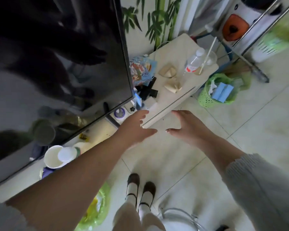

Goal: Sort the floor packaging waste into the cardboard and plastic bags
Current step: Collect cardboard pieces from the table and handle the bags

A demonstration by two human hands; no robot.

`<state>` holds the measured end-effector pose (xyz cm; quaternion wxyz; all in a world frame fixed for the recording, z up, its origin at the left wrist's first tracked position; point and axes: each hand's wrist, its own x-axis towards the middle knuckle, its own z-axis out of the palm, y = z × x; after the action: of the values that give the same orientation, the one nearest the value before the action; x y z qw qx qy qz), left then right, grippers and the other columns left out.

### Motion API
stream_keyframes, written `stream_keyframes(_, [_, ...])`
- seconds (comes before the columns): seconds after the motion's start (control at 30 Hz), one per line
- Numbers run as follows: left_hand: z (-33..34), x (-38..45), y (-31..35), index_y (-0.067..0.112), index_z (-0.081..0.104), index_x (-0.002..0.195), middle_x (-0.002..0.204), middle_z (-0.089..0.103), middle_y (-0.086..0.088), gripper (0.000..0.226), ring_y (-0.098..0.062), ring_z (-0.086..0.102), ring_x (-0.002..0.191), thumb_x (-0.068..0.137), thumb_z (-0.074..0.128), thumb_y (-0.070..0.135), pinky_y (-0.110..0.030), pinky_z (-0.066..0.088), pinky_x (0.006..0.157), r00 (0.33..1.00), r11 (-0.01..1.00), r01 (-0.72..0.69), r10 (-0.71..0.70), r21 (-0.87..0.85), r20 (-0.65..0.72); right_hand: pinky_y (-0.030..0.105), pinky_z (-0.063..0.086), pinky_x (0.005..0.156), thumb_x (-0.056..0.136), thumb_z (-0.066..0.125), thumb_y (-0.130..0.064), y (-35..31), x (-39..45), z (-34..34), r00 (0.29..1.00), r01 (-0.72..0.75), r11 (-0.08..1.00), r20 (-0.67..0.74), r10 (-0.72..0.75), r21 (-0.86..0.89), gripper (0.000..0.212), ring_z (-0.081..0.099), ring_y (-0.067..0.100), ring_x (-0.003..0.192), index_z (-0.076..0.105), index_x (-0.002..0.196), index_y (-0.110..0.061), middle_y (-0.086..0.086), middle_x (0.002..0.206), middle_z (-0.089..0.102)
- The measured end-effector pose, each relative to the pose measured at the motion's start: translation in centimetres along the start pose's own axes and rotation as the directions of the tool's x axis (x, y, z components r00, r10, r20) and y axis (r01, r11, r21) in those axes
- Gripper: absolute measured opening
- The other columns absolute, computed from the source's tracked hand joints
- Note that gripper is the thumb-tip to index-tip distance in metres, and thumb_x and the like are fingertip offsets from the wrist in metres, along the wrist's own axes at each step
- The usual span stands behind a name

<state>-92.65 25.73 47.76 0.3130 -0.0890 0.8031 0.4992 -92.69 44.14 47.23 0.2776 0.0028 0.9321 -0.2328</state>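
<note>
TV (57,64) filling far left; green bag (97,209) lying near left, green basket (215,92) sitting far right holding blue packaging (222,92). Left hand (137,129) and right hand (188,129) reaching out spread, empty. Sorting looking barely started.

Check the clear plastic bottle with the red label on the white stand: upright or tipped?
Tipped. The clear plastic bottle with the red label lies on its side on the white stand, white cap pointing toward the far edge.
</note>
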Motion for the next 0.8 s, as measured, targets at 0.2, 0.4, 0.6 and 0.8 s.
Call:
stream_keyframes(0.2, [3.0,8.6,5.4,0.022,0.040,0.138,0.140,0.045,-0.001,0.066,-0.014,0.045,0.125,0.080,0.072,0.020,-0.023,0.038,0.086,1.000,1.000,-0.013,0.013,0.002,0.020,0.033,0.031,0.110,0.081,0.067,-0.037,5.2,5.4,-5.5,0.995,-0.066,0.997,-0.067,0.069,0.044,0.075,0.034,0.019,0.135,0.032,0.143,-0.017,0.006,0.147,0.036])
stream_keyframes(0.4, [4.6,17.4,8.7,0.018,0.038,0.139,0.140,0.045,-0.005,0.068,-0.018,0.045,0.127,0.080,0.071,0.018,-0.029,0.039,0.097,0.998,0.999,0.049,-0.049,0.017,0.049,0.029,0.029,0.108,0.080,0.068,-0.038,10.0,11.5,-9.2,0.986,-0.127,0.987,-0.094,0.136,0.097,0.074,0.035,0.017,0.135,0.033,0.143,-0.021,0.002,0.147,0.036])
stream_keyframes(0.6, [5.8,23.8,9.5,0.016,0.037,0.139,0.140,0.044,-0.007,0.069,-0.020,0.043,0.128,0.079,0.072,0.019,-0.037,0.037,0.107,0.985,0.985,0.170,-0.170,0.000,0.016,0.027,0.029,0.106,0.081,0.066,-0.037,12.9,16.3,-11.8,0.994,-0.110,0.989,-0.002,0.111,0.101,0.071,0.033,0.013,0.135,0.033,0.142,-0.025,-0.001,0.146,0.036])
stream_keyframes(0.8, [7.8,29.7,7.3,0.014,0.037,0.139,0.138,0.045,-0.008,0.070,-0.023,0.044,0.127,0.079,0.072,0.022,-0.040,0.038,0.107,0.946,0.958,0.281,-0.287,-0.059,-0.153,0.022,0.029,0.101,0.086,0.062,-0.030,11.6,25.6,-10.6,0.988,0.103,0.986,0.103,-0.116,0.131,0.058,0.039,0.015,0.131,0.039,0.138,-0.022,0.002,0.140,0.044])
